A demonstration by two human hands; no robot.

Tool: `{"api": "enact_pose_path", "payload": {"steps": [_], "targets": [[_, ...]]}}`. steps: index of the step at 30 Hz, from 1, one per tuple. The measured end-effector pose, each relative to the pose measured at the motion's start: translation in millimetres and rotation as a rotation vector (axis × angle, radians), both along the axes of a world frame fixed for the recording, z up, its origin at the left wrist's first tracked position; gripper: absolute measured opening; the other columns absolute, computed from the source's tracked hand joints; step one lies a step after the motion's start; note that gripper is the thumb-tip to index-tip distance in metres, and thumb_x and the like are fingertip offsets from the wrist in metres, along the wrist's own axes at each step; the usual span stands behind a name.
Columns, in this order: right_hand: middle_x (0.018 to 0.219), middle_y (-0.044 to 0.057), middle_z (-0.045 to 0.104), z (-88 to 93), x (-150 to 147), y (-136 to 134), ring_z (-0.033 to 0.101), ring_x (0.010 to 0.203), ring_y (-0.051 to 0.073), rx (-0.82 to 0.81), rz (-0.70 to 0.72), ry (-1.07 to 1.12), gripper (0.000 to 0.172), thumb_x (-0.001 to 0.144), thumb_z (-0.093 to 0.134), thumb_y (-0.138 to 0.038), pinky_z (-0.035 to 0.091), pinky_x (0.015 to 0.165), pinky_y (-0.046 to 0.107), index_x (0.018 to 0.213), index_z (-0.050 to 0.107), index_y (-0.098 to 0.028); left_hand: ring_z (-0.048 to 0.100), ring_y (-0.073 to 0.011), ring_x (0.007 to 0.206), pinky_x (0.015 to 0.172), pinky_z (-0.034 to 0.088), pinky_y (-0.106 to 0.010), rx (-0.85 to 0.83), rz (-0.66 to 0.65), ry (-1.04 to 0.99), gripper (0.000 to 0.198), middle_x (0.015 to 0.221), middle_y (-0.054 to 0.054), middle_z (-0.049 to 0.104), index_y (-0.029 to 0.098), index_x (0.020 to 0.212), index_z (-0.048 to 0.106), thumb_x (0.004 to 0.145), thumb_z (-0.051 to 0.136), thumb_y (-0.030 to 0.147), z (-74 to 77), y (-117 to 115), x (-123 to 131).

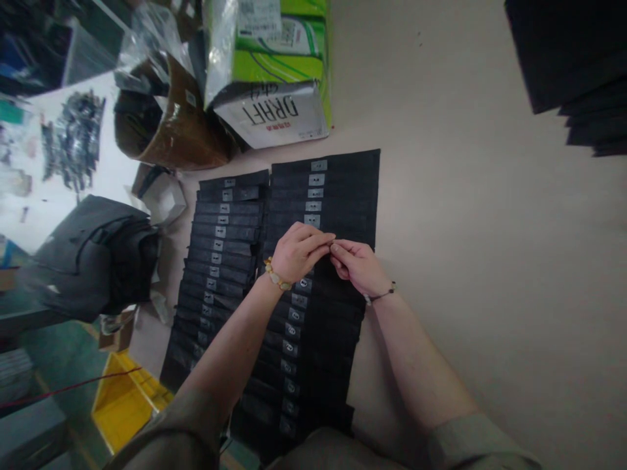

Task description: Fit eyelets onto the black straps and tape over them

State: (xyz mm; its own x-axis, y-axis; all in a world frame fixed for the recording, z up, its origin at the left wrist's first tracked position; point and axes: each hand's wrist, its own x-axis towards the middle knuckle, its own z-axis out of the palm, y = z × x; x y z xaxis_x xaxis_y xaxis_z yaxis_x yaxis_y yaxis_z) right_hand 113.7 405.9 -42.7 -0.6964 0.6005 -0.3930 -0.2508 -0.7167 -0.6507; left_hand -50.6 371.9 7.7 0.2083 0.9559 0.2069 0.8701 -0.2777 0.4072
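Over the right-hand row of overlapping black fabric pieces (333, 313), my two hands meet fingertip to fingertip. My left hand (300, 251) has its fingers pressed together in a pinch, and my right hand (360, 264) pinches at the same spot. Whatever lies between the fingertips is too small to make out. Each fabric piece carries a small grey patch (313, 206) with dark marks on it; some patches lower in the row show a pale round mark. A second row of black pieces (235, 245) lies just to the left, partly covered by my left forearm.
Behind the rows stand a green-and-white carton (279, 108) and a brown open container (171, 124) with plastic. Folded dark cloth (93, 254) is piled at left, above a yellow bin (122, 398). More black pieces (578, 65) lie at the far right of the pale table (465, 228).
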Motion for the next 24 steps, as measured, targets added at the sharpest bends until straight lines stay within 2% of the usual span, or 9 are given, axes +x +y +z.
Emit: {"api": "enact_pose_path", "payload": {"steps": [2, 4, 7, 9, 11, 14, 18, 21, 24], "targets": [[0.055, -0.007, 0.045, -0.2, -0.2, -0.3, 0.032, 0.042, 0.003, -0.011, -0.011, 0.001, 0.037, 0.076, 0.073, -0.051, 0.017, 0.039, 0.020, 0.083, 0.066, -0.016, 0.061, -0.0163, 0.085, 0.079, 0.050, -0.031, -0.001, -0.007, 0.004, 0.021, 0.089, -0.004, 0.071, 0.023, 0.102, 0.073, 0.094, 0.058, 0.034, -2.0, 1.7, -0.4], [0.056, -0.007, 0.046, 0.1, 0.0, -0.3, 0.033, 0.042, 0.003, -0.039, -0.036, 0.008, 0.038, 0.076, 0.074, -0.050, 0.016, 0.040, 0.020, 0.092, 0.068, -0.015, 0.061, -0.0166, 0.086, 0.080, 0.050, -0.031, -0.013, 0.024, 0.003, 0.021, 0.090, -0.004, 0.071, 0.023, 0.102, 0.073, 0.094, 0.059, 0.035, -9.0, 3.9, -3.7], [0.059, -0.007, 0.048, 3.5, 2.2, 0.3, 0.034, 0.045, 0.004, -0.089, -0.081, 0.030, 0.045, 0.076, 0.075, -0.044, 0.017, 0.043, 0.020, 0.110, 0.067, -0.015, 0.062, -0.0182, 0.088, 0.083, 0.049, -0.033, 0.024, 0.253, 0.011, 0.021, 0.092, -0.005, 0.072, 0.022, 0.102, 0.074, 0.092, 0.061, 0.036, -27.5, 8.0, -13.2], [0.062, -0.006, 0.050, 8.4, 5.2, 1.4, 0.035, 0.047, 0.004, -0.112, -0.095, 0.062, 0.045, 0.077, 0.073, -0.039, 0.018, 0.044, 0.021, 0.115, 0.066, -0.015, 0.062, -0.0192, 0.089, 0.083, 0.048, -0.034, 0.048, 0.416, 0.015, 0.020, 0.092, -0.005, 0.072, 0.021, 0.100, 0.074, 0.090, 0.064, 0.035, -40.3, 10.5, -19.5], [0.064, -0.005, 0.053, 14.7, 8.4, 3.7, 0.035, 0.048, 0.005, -0.116, -0.110, 0.085, 0.042, 0.079, 0.070, -0.034, 0.019, 0.045, 0.022, 0.116, 0.066, -0.015, 0.063, -0.0195, 0.088, 0.083, 0.048, -0.034, 0.043, 0.488, 0.012, 0.019, 0.092, -0.005, 0.073, 0.021, 0.099, 0.075, 0.088, 0.066, 0.034, -49.4, 12.3, -23.2], [0.066, -0.004, 0.055, 23.9, 11.2, 11.0, 0.035, 0.048, 0.005, -0.091, -0.157, 0.060, 0.041, 0.078, 0.069, -0.032, 0.018, 0.044, 0.021, 0.116, 0.065, -0.016, 0.064, -0.0190, 0.086, 0.083, 0.048, -0.033, 0.033, 0.499, 0.008, 0.019, 0.091, -0.004, 0.074, 0.022, 0.099, 0.076, 0.087, 0.068, 0.035, -54.1, 13.7, -24.0], [0.071, -0.002, 0.062, 29.3, 6.1, 31.2, 0.041, 0.048, 0.005, -0.017, -0.217, -0.021, 0.041, 0.078, 0.071, -0.034, 0.021, 0.043, 0.020, 0.115, 0.063, -0.017, 0.064, -0.0185, 0.083, 0.081, 0.048, -0.033, 0.054, 0.504, 0.023, 0.021, 0.088, -0.004, 0.074, 0.023, 0.095, 0.077, 0.086, 0.068, 0.040, -52.8, 13.6, -22.8], [0.077, 0.000, 0.066, 25.3, -4.6, 51.2, 0.046, 0.050, 0.006, 0.029, -0.244, -0.083, 0.034, 0.078, 0.072, -0.036, 0.024, 0.042, 0.018, 0.104, 0.062, -0.018, 0.064, -0.0188, 0.081, 0.079, 0.048, -0.033, 0.078, 0.515, 0.044, 0.022, 0.086, -0.004, 0.074, 0.022, 0.093, 0.078, 0.086, 0.069, 0.041, -52.3, 13.0, -21.9], [0.076, 0.001, 0.066, 16.2, -16.1, 67.4, 0.046, 0.051, 0.005, 0.060, -0.214, -0.117, 0.028, 0.077, 0.074, -0.038, 0.025, 0.041, 0.017, 0.093, 0.063, -0.018, 0.064, -0.0190, 0.081, 0.079, 0.048, -0.033, 0.088, 0.516, 0.056, 0.022, 0.086, -0.004, 0.074, 0.022, 0.094, 0.077, 0.087, 0.068, 0.040, -52.5, 12.9, -20.4]]}}
